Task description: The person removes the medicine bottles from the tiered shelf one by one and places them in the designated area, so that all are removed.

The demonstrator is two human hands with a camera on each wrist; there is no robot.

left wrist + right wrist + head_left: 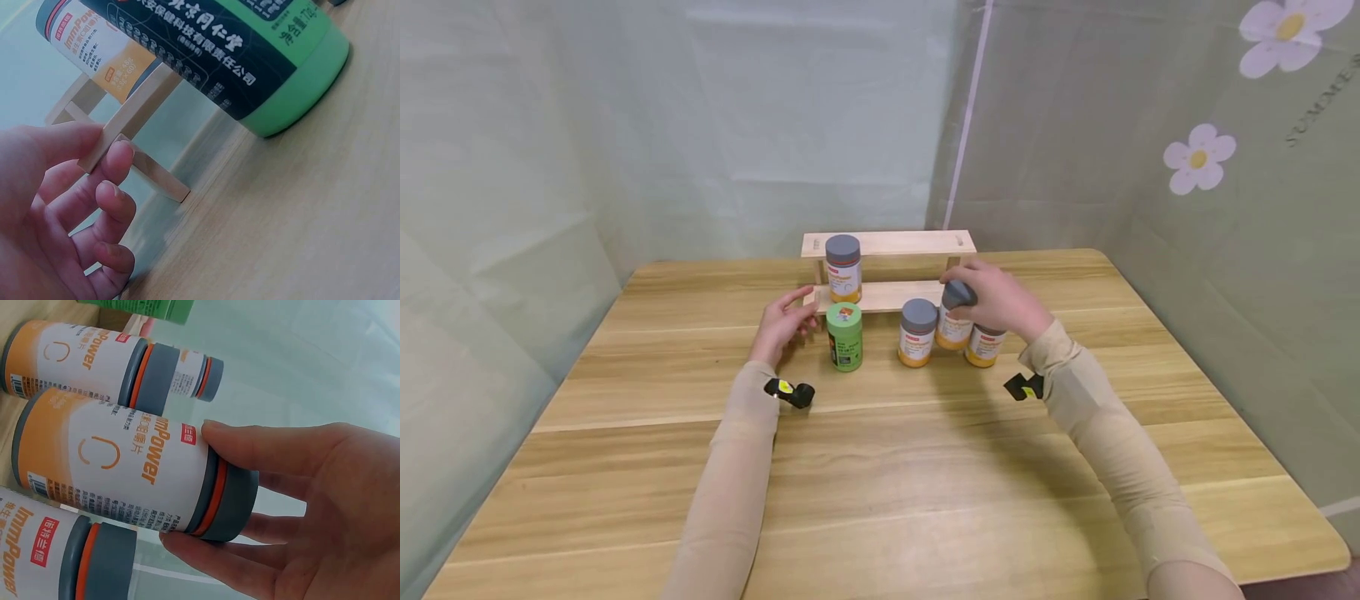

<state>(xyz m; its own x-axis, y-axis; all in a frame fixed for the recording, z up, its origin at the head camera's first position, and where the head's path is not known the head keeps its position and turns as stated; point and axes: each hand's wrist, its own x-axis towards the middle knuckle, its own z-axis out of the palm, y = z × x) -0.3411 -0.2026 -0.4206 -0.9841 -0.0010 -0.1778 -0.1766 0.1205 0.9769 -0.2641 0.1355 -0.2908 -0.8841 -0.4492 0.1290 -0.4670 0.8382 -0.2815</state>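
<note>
My right hand (1000, 298) grips a supplement bottle (119, 462) by its grey cap and upper part, thumb on one side and fingers on the other. This bottle stands between two like it: a left bottle (917, 342) and a right bottle (984, 346), partly under my hand. With thumb and forefinger, my left hand (69, 206) pinches the left end of the lower board of a wooden two-tier rack (887, 243). A fourth such bottle (844, 279) is upright on the rack's lower board at the left. Just right of my left hand stands a green canister (846, 343).
The rack is toward the back of a wood-grain table (865, 500). A pale cloth backdrop (820, 108) with printed flowers hangs behind and at both sides. Black wrist cameras (792, 392) sit on both sleeves.
</note>
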